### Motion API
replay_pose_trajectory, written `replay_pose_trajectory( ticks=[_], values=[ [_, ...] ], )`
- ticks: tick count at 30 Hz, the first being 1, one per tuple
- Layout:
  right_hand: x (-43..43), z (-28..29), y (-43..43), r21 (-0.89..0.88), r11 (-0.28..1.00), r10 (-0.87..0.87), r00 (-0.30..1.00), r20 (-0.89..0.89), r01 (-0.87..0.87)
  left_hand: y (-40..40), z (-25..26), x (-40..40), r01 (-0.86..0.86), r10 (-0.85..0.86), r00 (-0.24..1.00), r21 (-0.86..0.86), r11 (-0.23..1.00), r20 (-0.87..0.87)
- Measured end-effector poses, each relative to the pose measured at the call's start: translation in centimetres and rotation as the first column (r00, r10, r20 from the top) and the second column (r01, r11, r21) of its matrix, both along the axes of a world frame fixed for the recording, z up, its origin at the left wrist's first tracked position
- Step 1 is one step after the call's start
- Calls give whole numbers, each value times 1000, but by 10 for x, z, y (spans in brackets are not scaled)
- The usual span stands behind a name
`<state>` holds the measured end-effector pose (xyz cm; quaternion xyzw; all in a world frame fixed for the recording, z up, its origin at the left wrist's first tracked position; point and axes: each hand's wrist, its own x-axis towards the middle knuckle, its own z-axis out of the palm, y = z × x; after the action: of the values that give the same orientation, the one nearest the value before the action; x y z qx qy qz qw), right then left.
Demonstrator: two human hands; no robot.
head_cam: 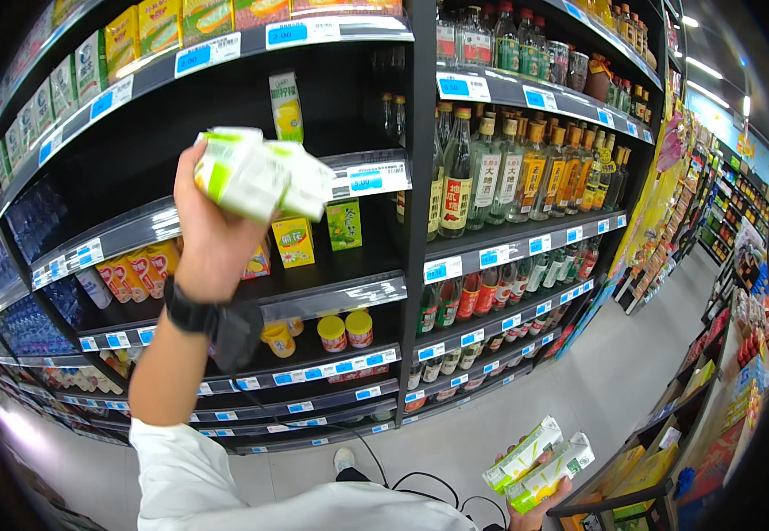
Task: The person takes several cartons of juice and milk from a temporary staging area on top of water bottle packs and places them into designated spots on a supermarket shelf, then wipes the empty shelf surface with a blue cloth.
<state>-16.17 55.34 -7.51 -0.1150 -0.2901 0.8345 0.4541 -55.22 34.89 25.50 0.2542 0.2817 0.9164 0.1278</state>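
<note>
My left hand [215,235], raised before the shelves, grips a pair of white and green drink cartons [241,176]; they are blurred. Just behind them a similar white carton with a yellow fruit picture [286,109] stands upright on the dark shelf. A black band [188,308] circles my left wrist. Low at the right, my right hand [553,498] holds two more white and green cartons [549,472] side by side, tilted. My fingers wrap around them from below and between.
Below the left hand are a yellow carton [293,242] and a green carton [344,224]. Glass bottles [484,176] line the shelves at right. Yellow-lidded tubs [332,333] sit lower. A black cable [371,451] trails near my foot. A low display rack [630,498] stands beside my right hand.
</note>
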Motion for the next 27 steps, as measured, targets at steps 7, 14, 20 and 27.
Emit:
replay_pose_trajectory(
  ticks=[7,14,20,27],
  values=[
    [0,14,-11,72,997,-24,999,31,22,33,-91,89,475,-432,818,-23,880,380],
    [16,18,-37,35,991,-134,982,130,131,99,-193,115,863,-705,307,125,490,639],
    [29,4,-75,-25,938,-345,939,16,345,172,-270,136,977,-666,66,89,196,743],
    [16,21,-157,-86,686,-726,687,-12,723,217,-303,153,895,-589,-435,254,-367,681]
  ],
)
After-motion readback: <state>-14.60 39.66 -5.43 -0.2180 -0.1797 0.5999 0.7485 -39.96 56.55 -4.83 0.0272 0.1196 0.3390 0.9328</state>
